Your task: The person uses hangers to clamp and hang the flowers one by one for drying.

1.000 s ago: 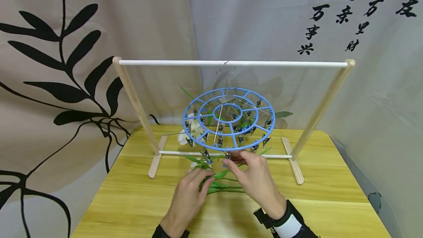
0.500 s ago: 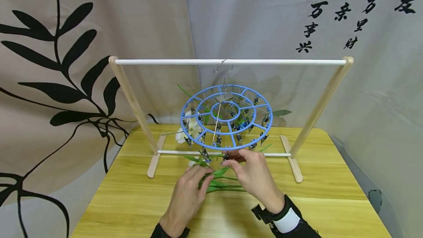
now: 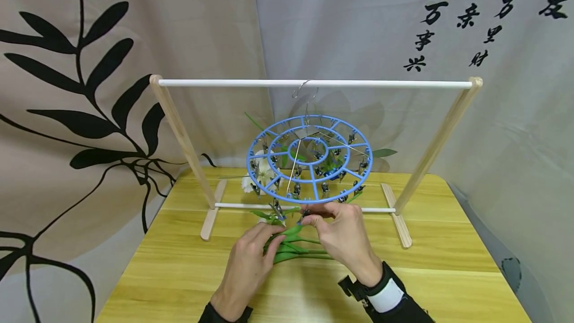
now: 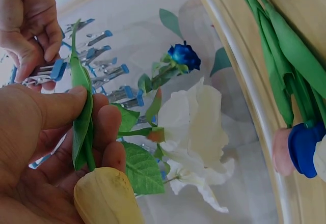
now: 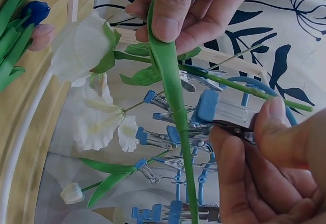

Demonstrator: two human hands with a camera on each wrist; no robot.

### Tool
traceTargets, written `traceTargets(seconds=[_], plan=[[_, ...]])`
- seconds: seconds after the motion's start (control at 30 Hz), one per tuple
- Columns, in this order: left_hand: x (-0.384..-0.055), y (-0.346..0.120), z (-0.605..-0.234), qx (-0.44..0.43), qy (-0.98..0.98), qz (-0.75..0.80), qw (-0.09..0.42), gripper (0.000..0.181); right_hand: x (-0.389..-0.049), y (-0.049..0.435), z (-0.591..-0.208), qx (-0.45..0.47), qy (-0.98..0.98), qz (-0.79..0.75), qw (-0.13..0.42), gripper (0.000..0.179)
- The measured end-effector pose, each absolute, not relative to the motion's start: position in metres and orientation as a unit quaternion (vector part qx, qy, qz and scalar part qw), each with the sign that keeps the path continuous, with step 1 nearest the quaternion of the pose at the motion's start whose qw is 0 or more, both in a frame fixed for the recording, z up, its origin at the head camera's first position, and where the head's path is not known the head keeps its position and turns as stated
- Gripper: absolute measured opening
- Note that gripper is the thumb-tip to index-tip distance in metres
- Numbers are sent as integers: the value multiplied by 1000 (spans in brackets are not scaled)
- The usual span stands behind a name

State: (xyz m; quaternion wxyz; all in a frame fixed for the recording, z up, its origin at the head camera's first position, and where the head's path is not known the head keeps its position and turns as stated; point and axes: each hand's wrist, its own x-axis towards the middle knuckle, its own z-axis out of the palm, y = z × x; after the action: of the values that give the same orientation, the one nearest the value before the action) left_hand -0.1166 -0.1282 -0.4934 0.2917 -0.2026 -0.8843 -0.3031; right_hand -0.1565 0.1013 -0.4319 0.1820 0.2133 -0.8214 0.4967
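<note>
My left hand (image 3: 248,258) pinches the green stem and leaf (image 4: 83,102) of an artificial tulip, whose yellow bloom (image 4: 107,196) hangs below the fingers in the left wrist view. My right hand (image 3: 347,236) pinches a metal clip (image 5: 229,119) with blue tips, on the near side of a round blue hanger (image 3: 316,196). In the right wrist view the tulip's stem passes beside the clip's blue tips; whether they touch I cannot tell. Other clips hold a white rose (image 5: 84,48) and several more flowers, among them a blue rose (image 4: 184,57) and a small white tulip (image 5: 73,193).
The hanger hooks over the white top bar (image 3: 224,83) of a wooden stand, with a lower bar (image 3: 376,210) behind my hands. More tulips, with a blue bloom (image 4: 305,150) among them, lie on the wooden table (image 3: 170,268). A printed curtain (image 3: 215,24) hangs behind.
My left hand has shifted slightly left and toward me with the tulip. My right hand stays at the clip, which now leans more. The head view has swayed a little.
</note>
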Motion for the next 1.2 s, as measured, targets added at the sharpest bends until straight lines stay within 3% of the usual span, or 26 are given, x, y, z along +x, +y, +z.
traceTargets(seconds=[0.53,0.93,1.2], plan=[[-116,-128,-489,-207,-878,-300,309,20,-159,102,-431,225,-819,478,223,15],[-119,-126,-489,-221,-868,-296,331,23,-158,101,-430,214,-831,462,223,13],[-118,-125,-489,-209,-876,-307,308,20,-155,100,-429,224,-840,445,215,15]])
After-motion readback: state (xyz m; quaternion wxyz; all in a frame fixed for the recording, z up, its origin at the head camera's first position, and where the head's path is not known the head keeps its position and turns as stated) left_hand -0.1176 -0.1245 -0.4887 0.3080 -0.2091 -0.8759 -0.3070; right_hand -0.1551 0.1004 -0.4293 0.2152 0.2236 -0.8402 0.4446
